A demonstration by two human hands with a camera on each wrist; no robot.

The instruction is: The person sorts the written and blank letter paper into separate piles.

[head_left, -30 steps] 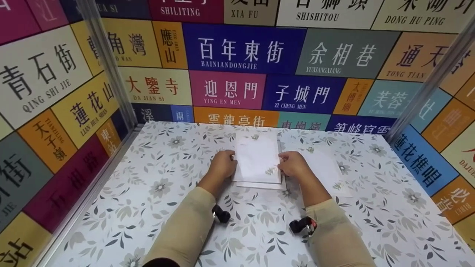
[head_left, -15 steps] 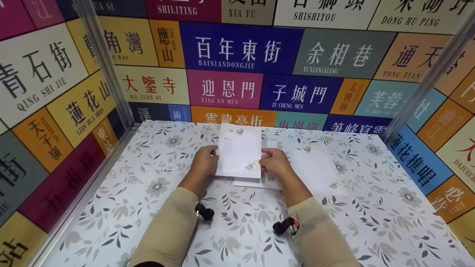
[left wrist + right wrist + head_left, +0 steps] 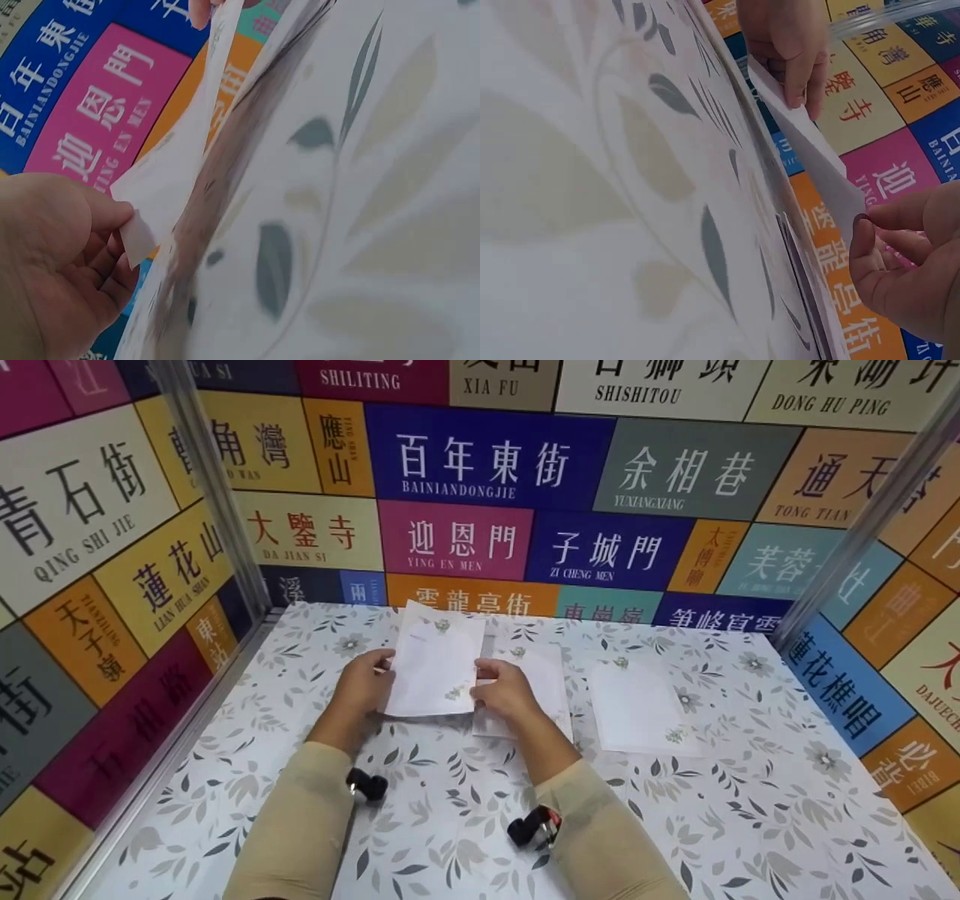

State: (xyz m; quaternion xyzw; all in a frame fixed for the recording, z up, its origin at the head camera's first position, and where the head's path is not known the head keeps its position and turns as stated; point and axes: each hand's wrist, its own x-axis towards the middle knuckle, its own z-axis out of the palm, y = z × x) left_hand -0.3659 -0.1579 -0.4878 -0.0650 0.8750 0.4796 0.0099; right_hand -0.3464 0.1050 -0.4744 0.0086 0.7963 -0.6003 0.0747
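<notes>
A white sheet of paper (image 3: 436,671) with small floral prints is held up by its two side edges, left of the middle of the table. My left hand (image 3: 365,682) pinches its left edge, thumb on the front, as the left wrist view shows at the paper's corner (image 3: 142,225). The right edge is pinched between thumb and fingers of my right hand (image 3: 504,686). In the right wrist view the sheet (image 3: 810,142) bends slightly between both hands, above the table. Behind my right hand lies a stack of similar sheets (image 3: 551,682), partly covered by that hand.
Another floral-printed sheet (image 3: 637,705) lies flat to the right of the stack. The table (image 3: 420,825) has a white cloth with grey leaves and flowers. Walls of coloured name panels (image 3: 480,457) stand behind and at both sides, with metal posts (image 3: 217,487) at the corners.
Both hands have lifted the top sheet off the stack and carried it left. The stack beneath has come into view, and the held sheet is now tilted.
</notes>
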